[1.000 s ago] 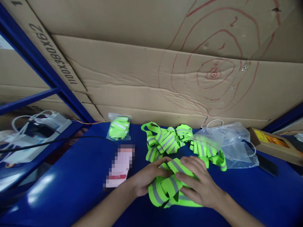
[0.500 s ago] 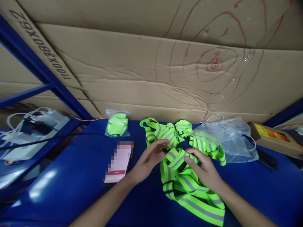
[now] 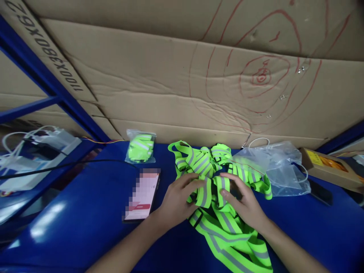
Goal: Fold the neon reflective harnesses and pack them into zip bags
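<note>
A neon-green reflective strap (image 3: 227, 222) with a grey stripe lies in loose loops on the blue table. My left hand (image 3: 182, 195) is closed on a looped part of it, thumb partly hidden below. On the other side my right hand (image 3: 243, 199) pinches a second upright loop between thumb and fingers. A narrow gap parts the two held loops. One black buckle (image 3: 196, 218) shows under my left hand. Behind both hands lies a heap of similar green straps (image 3: 197, 159), with more straps (image 3: 244, 172) to its right.
At the left stands a phone (image 3: 143, 195) with a lit screen. Behind it is a clear bag of green straps (image 3: 140, 148). To the right lie a clear plastic bag (image 3: 280, 170), a dark phone-like object (image 3: 321, 192) and a cardboard box (image 3: 332, 167). Cardboard (image 3: 142, 76) walls the back.
My left hand has moved right and closed on the strap. The single raised bundle now shows as two separate loops, one in each hand. The buckle has shifted up and left.
</note>
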Demonstrator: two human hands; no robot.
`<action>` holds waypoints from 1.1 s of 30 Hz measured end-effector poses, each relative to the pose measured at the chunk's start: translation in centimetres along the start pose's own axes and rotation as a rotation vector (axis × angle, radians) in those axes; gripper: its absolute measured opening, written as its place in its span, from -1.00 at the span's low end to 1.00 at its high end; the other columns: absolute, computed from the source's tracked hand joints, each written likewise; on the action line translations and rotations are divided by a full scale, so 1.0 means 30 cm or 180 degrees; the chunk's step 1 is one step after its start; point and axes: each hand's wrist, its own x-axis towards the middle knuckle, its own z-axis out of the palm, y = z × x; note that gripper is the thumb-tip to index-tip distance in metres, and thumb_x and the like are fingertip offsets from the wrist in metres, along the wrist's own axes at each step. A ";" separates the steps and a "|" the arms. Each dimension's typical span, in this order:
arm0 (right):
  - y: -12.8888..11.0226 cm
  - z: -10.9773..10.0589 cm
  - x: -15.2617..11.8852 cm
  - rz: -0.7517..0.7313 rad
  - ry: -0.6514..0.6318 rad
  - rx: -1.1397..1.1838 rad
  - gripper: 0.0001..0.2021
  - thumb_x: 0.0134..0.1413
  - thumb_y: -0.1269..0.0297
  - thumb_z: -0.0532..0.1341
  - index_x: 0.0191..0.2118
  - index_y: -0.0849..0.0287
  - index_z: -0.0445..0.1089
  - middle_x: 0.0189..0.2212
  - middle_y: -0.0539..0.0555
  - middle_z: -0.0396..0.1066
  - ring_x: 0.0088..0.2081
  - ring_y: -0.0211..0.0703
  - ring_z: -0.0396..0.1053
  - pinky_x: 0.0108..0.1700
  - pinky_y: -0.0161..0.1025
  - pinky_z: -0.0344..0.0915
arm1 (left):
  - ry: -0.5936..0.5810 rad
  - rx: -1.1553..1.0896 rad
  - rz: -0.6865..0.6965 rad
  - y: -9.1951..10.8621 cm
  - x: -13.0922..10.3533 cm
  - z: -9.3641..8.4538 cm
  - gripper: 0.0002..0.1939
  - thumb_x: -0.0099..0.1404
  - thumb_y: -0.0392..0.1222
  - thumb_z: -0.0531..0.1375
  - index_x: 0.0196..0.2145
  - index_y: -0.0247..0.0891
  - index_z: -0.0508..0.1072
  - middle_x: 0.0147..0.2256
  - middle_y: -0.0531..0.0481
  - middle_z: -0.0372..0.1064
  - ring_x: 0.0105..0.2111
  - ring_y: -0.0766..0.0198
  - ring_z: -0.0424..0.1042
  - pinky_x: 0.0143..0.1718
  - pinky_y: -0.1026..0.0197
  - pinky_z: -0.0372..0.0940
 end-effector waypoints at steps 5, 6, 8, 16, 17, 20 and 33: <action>0.013 -0.009 0.006 -0.0739 0.0369 -0.0668 -0.46 0.33 0.11 0.26 0.34 -0.04 0.18 0.31 0.20 0.18 0.33 0.10 0.22 0.20 -0.01 0.38 | 0.0263 -0.0669 -0.0756 0.028 0.033 -0.005 -0.84 0.36 -0.19 0.24 -0.11 -0.21 0.52 -0.02 -0.15 0.49 0.02 0.08 0.51 0.05 0.07 0.40; 0.013 -0.007 0.002 -0.0849 0.0410 -0.0822 -0.43 0.31 0.11 0.28 0.35 -0.02 0.16 0.33 0.23 0.13 0.35 0.13 0.19 0.23 0.03 0.36 | 0.0243 -0.0849 -0.0999 0.032 0.038 0.000 -0.82 0.39 -0.12 0.24 -0.11 -0.22 0.52 -0.08 -0.12 0.53 -0.04 0.10 0.53 0.01 0.09 0.41; 0.009 0.001 -0.010 -0.1111 0.0459 -0.1149 -0.39 0.29 0.10 0.31 0.37 0.00 0.15 0.36 0.26 0.07 0.37 0.17 0.16 0.27 0.08 0.32 | 0.0163 -0.1277 -0.1430 0.036 0.044 0.012 -0.75 0.40 -0.01 0.25 -0.09 -0.21 0.54 -0.13 -0.08 0.58 -0.09 0.10 0.55 -0.03 0.11 0.40; -0.019 0.018 -0.011 -0.1244 -0.0260 -0.1783 -0.29 0.34 0.04 0.25 0.46 0.06 -0.02 0.36 0.25 0.20 0.32 0.16 0.23 0.23 0.11 0.32 | -0.0027 -0.2338 -0.1842 0.018 0.038 0.046 -0.49 0.27 0.13 0.35 0.07 -0.21 0.51 -0.02 -0.12 0.54 -0.04 0.05 0.51 -0.01 0.10 0.42; -0.018 0.018 -0.008 -0.1281 -0.0330 -0.1803 -0.25 0.32 0.01 0.26 0.47 0.08 -0.03 0.37 0.26 0.20 0.32 0.18 0.22 0.23 0.13 0.30 | -0.0024 -0.2351 -0.1890 0.017 0.039 0.045 -0.47 0.27 0.14 0.35 0.09 -0.20 0.50 0.01 -0.13 0.52 -0.02 0.05 0.50 -0.01 0.11 0.41; -0.015 0.017 -0.003 -0.1424 -0.0437 -0.1709 -0.27 0.34 0.03 0.25 0.46 0.13 -0.01 0.33 0.28 0.26 0.29 0.17 0.27 0.21 0.11 0.29 | -0.0236 -0.2587 -0.2006 0.020 0.043 0.039 -0.47 0.34 0.19 0.28 0.12 -0.19 0.50 -0.01 -0.11 0.52 -0.06 0.08 0.51 -0.01 0.10 0.41; -0.040 -0.003 -0.005 -0.0302 -0.0296 0.0023 -0.78 0.42 0.08 0.16 -0.16 0.10 0.43 -0.35 -0.03 0.52 -0.34 -0.23 0.49 -0.28 -0.33 0.36 | -0.0579 -0.1382 -0.0258 0.080 0.009 -0.010 -0.49 0.32 -0.14 0.32 0.19 -0.10 0.36 0.09 -0.10 0.49 0.06 0.12 0.51 0.08 0.14 0.39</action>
